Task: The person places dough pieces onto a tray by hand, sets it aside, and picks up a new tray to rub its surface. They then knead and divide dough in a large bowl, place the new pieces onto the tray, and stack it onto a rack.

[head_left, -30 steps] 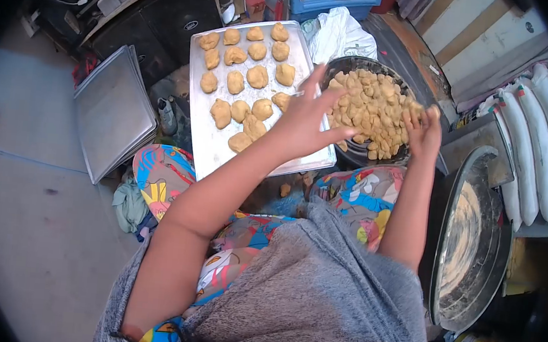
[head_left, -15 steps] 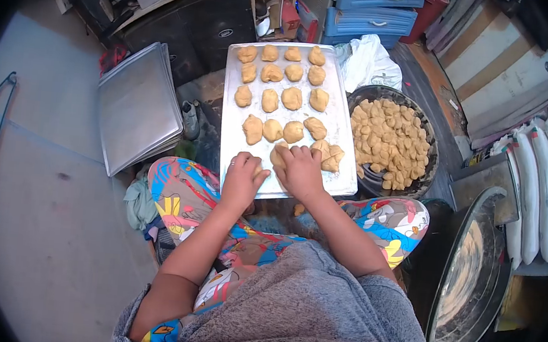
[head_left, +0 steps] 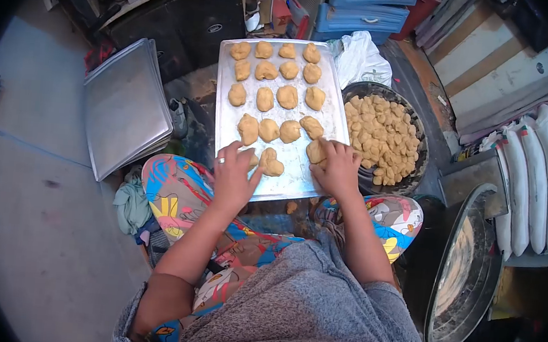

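A pale metal tray [head_left: 289, 188] rests in front of my crossed legs, with rows of tan dough pieces [head_left: 287, 96] on it. At the tray's near left corner my left hand [head_left: 233, 174] curls around a small dough piece [head_left: 253, 161], mostly hidden by the fingers. Just right of that hand lies a lumpy dough piece [head_left: 271, 162], untouched. Near the tray's right edge my right hand [head_left: 340, 170] has its fingers and thumb closed around another dough lump [head_left: 316, 151], partly covered by them.
A round black pan [head_left: 424, 151] heaped with dough chunks stands right of the tray. Stacked metal trays [head_left: 126, 109] lean at the left. A large dark basin [head_left: 466, 285] is tilted at the lower right. A white plastic bag [head_left: 364, 60] and blue drawers [head_left: 362, 19] are behind.
My right hand has moved right across the tray, to the dough at its right edge. The lumpy piece near my left hand is now uncovered. My left hand has shifted slightly up and left.
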{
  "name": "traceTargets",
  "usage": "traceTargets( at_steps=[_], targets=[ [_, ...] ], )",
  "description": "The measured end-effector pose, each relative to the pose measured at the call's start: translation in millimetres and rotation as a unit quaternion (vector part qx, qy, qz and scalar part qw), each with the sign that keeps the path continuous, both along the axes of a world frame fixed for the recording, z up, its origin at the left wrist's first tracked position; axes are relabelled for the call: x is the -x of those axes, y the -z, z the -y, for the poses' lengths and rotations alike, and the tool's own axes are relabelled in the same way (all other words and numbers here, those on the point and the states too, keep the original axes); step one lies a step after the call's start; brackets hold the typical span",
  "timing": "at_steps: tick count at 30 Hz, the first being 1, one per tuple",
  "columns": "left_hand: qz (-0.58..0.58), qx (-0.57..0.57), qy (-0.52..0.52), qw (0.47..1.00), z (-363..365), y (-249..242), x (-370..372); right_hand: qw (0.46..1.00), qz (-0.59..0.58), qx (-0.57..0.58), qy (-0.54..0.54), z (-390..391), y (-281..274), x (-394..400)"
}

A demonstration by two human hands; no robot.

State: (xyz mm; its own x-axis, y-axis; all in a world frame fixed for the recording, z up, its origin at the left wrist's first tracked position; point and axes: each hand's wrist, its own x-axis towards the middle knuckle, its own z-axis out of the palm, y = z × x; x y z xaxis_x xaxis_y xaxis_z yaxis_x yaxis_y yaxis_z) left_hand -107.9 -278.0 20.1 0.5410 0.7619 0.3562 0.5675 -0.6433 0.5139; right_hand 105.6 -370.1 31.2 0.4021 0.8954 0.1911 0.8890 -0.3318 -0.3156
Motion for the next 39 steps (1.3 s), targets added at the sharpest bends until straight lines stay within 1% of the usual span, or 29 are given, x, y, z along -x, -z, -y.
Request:
traceTargets(
  at_steps=[1,3,4,6,7,8,10,11,12,15,16,17,18,19,20,23,24,26,27,28,29,30,32,33,34,36,37,38,39],
  targets=[
    [0.001,-0.058,0.029,0.998,3,-5,-6,1.0,0.002,0.001,0.002,5,5,-8],
    [-0.023,-0.041,0.107,0.993,8,3,-27,0.984,-0.049,0.057,-0.162,4,12,-23],
    [-0.036,-0.035,0.145,0.988,12,6,-37,0.983,-0.049,0.058,-0.167,3,18,-22],
    [-0.055,-0.053,0.153,0.985,20,8,-52,0.968,-0.154,-0.102,-0.171,5,25,-14],
    [-0.072,-0.071,0.165,0.981,22,9,-57,0.979,-0.116,-0.131,-0.107,9,26,-10],
    [-0.072,-0.072,0.162,0.982,22,13,-61,0.978,-0.116,-0.131,-0.111,13,23,-11],
    [-0.094,-0.11,0.169,0.975,21,17,-66,0.992,-0.107,-0.052,-0.045,22,20,-19],
    [-0.115,-0.105,0.152,0.976,22,18,-68,0.98,-0.18,-0.045,-0.072,25,21,-26],
    [-0.116,-0.106,0.151,0.976,21,15,-69,0.98,-0.181,-0.046,-0.073,23,19,-25],
    [-0.144,-0.07,0.126,0.979,24,8,-73,0.937,-0.283,-0.176,0.1,17,22,-14],
    [-0.102,-0.067,0.123,0.985,24,6,-72,0.937,-0.284,-0.178,0.101,16,26,-15],
    [-0.061,-0.063,0.12,0.989,23,5,-69,0.968,-0.199,-0.147,0.047,17,31,-14],
    [-0.063,-0.067,0.121,0.988,19,6,-66,0.987,-0.113,-0.117,-0.007,17,30,-13],
    [-0.065,-0.079,0.081,0.991,12,9,-61,0.991,-0.082,-0.105,-0.028,19,20,-14],
    [-0.067,-0.091,0.039,0.993,6,10,-53,0.99,-0.084,-0.107,-0.028,17,21,-22],
    [-0.069,-0.071,-0.029,0.995,-33,-1,-36,0.966,-0.202,-0.159,0.026,-4,11,-44],
    [-0.065,-0.056,-0.049,0.995,-46,-7,-35,0.966,-0.203,-0.158,0.027,-21,9,-45],
    [-0.065,-0.056,-0.044,0.995,-65,-13,-32,0.965,-0.162,-0.198,-0.066,-48,6,-41],
    [-0.094,0.004,-0.016,0.995,-72,-13,-30,0.964,-0.162,-0.202,-0.067,-53,9,-38],
    [-0.122,0.062,0.01,0.991,-79,-13,-29,0.97,-0.152,-0.163,-0.102,-60,16,-37],
    [-0.114,0.067,0.022,0.991,-85,-13,-27,0.973,-0.141,-0.122,-0.138,-67,20,-37],
    [-0.112,0.062,0.019,0.992,-87,-12,-24,0.972,-0.139,-0.127,-0.141,-71,20,-39],
    [-0.029,0.12,0.019,0.992,-83,-7,-17,0.983,-0.167,-0.058,-0.039,-69,23,-41],
    [-0.018,0.139,0.008,0.99,-78,-13,-18,0.983,-0.167,-0.068,-0.028,-67,22,-36],
    [-0.016,0.14,0.009,0.99,-77,-12,-17,0.984,-0.165,-0.067,-0.028,-66,13,-26],
    [-0.014,0.106,-0.014,0.994,-77,-5,-15,0.987,-0.033,-0.145,-0.054,-66,0,-5],
    [-0.013,0.107,-0.012,0.994,-77,-1,-15,0.985,-0.039,-0.131,-0.105,-68,0,2],
    [-0.023,0.089,-0.016,0.996,-78,3,-14,0.99,0.005,-0.061,-0.124,-68,-2,9],
    [-0.033,0.07,-0.021,0.997,-78,1,-14,0.99,-0.038,-0.049,-0.126,-69,1,9]
  ],
)
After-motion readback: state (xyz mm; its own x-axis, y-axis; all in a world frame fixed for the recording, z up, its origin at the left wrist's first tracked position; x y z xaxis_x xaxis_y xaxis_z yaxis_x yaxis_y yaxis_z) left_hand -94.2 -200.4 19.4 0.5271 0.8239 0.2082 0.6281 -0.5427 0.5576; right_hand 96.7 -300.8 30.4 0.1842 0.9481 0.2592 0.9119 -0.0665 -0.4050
